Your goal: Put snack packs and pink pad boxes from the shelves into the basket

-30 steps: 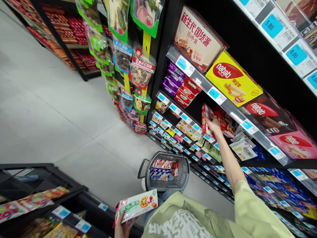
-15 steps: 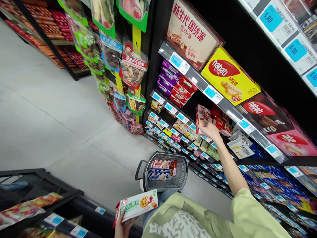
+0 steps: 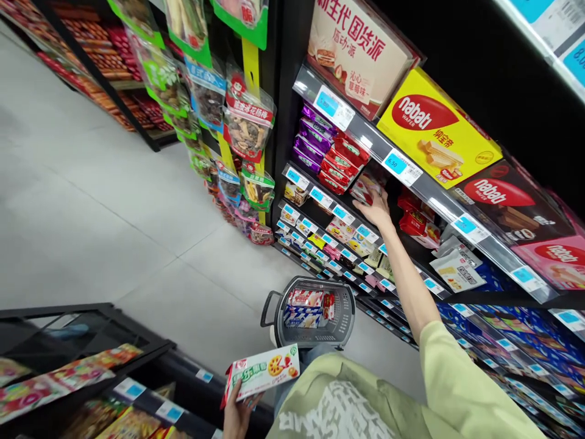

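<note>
My right hand (image 3: 378,208) reaches into the second shelf and grips a red and white snack packet (image 3: 364,188), which lies just right of the stacked red packs (image 3: 342,163) and purple packs (image 3: 311,137). Down at the bottom of the view, my left hand (image 3: 236,416) is closed round the end of a white and green biscuit box (image 3: 262,373) with a round red picture on it. A grey shopping basket (image 3: 345,322) stands on the floor below my right arm and holds several snack packs (image 3: 304,308).
Black shelving (image 3: 425,183) with blue price tags fills the right side, with big yellow, brown and pink wafer boxes (image 3: 436,137) on top. Bags of snacks hang on a yellow strip (image 3: 249,116). A low black display (image 3: 91,366) sits at the lower left. Grey floor tiles (image 3: 91,213) spread to the left.
My right hand has carried the red and white packet left and deeper along the shelf, towards the red packs. My left hand still holds the box, shifted slightly right.
</note>
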A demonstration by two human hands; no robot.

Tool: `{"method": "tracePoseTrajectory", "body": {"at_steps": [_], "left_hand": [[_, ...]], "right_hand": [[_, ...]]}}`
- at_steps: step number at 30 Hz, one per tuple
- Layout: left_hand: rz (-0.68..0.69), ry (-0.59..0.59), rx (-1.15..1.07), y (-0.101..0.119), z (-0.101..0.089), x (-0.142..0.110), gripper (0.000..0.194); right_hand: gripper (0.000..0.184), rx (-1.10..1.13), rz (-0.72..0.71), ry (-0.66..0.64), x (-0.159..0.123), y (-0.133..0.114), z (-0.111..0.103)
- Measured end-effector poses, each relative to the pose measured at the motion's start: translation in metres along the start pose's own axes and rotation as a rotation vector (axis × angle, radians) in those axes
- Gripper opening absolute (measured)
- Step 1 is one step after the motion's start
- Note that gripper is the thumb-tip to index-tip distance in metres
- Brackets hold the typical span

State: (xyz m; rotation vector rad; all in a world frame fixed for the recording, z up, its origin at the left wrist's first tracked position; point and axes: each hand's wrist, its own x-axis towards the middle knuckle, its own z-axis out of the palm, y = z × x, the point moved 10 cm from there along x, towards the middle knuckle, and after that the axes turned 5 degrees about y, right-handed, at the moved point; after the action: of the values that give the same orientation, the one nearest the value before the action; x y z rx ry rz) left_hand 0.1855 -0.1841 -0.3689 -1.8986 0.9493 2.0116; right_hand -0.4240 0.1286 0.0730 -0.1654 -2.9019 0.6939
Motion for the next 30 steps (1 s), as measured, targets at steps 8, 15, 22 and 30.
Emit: {"method": "tracePoseTrajectory", "body": {"at_steps": [8, 15, 22, 30], "left_hand": [[-0.034, -0.008, -0.089, -0.014, -0.013, 0.015, 0.025], [0.019, -0.062, -0.158, 0.004, 0.003, -0.007, 0.025], [0.081, -0.175, -0.262, 0.038, 0.039, -0.027, 0.029], [0.035, -0.267, -0.278, 0.060, 0.099, -0.034, 0.026]], "right_hand": [[0.050, -0.033, -0.051, 0.064, 0.013, 0.016, 0.002], [0.042, 0.029, -0.216, 0.104, -0.090, 0.002, 0.000], [0.033, 0.284, -0.118, -0.471, -0.299, 0.058, 0.132], [0.074, 0.724, 0.738, -0.893, -0.444, 0.131, 0.219]]}}
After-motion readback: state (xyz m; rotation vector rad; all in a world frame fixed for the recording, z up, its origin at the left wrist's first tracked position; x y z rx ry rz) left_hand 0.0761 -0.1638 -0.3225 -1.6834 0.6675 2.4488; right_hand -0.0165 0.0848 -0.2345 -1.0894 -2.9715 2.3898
